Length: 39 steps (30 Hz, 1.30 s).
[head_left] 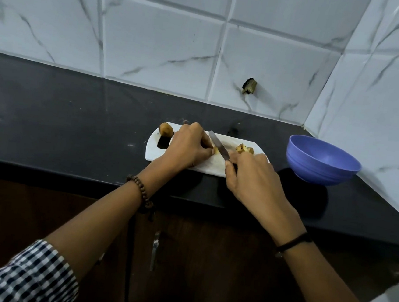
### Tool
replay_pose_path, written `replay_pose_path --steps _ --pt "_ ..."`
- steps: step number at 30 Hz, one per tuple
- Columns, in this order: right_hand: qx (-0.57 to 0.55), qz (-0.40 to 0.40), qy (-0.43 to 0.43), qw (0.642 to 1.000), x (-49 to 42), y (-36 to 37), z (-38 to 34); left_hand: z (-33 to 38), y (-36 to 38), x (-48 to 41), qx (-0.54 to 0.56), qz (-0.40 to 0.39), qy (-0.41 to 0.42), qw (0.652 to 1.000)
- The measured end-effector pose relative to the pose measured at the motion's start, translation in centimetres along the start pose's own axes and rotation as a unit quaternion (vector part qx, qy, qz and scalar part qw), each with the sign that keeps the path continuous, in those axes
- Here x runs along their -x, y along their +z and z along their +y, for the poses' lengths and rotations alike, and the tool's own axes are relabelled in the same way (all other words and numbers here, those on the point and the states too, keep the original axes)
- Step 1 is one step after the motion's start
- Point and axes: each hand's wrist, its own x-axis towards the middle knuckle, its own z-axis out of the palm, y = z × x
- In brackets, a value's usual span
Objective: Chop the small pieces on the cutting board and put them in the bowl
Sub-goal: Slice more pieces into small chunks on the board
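A white cutting board (154, 155) lies on the black counter. My left hand (186, 147) pins a small yellowish piece (215, 150) against the board with its fingertips. My right hand (252, 177) grips the handle of a knife (218, 145), whose blade slants up-left and rests against that piece. A little heap of chopped brown-and-yellow pieces (243, 149) lies on the board's right part, just beyond my right hand. A whole brown round piece (166, 129) sits at the board's far-left corner. The blue bowl (321, 162) stands to the right of the board and looks empty.
The black counter (62, 123) runs left to right, its front edge just below the board. White marble-look tiles (155, 42) close the back and right side, forming a corner behind the bowl. A dark cabinet with a metal handle (154, 251) is below.
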Motion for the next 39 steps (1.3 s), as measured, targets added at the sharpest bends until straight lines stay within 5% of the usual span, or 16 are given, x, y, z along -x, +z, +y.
replay_pose_path --steps 18,30,39 --pt "-0.035 -0.120 -0.016 0.992 2.0 -7.5 3.5 0.5 -0.8 0.3 0.007 -0.027 -0.013 1.000" --pt "-0.168 -0.078 0.034 0.982 1.3 -6.1 4.8 0.9 -1.8 -1.7 -0.039 -0.153 0.028 0.987" --pt "-0.193 -0.039 0.052 0.979 1.8 -5.2 5.8 0.8 -0.6 -1.8 -0.018 -0.088 0.007 0.996"
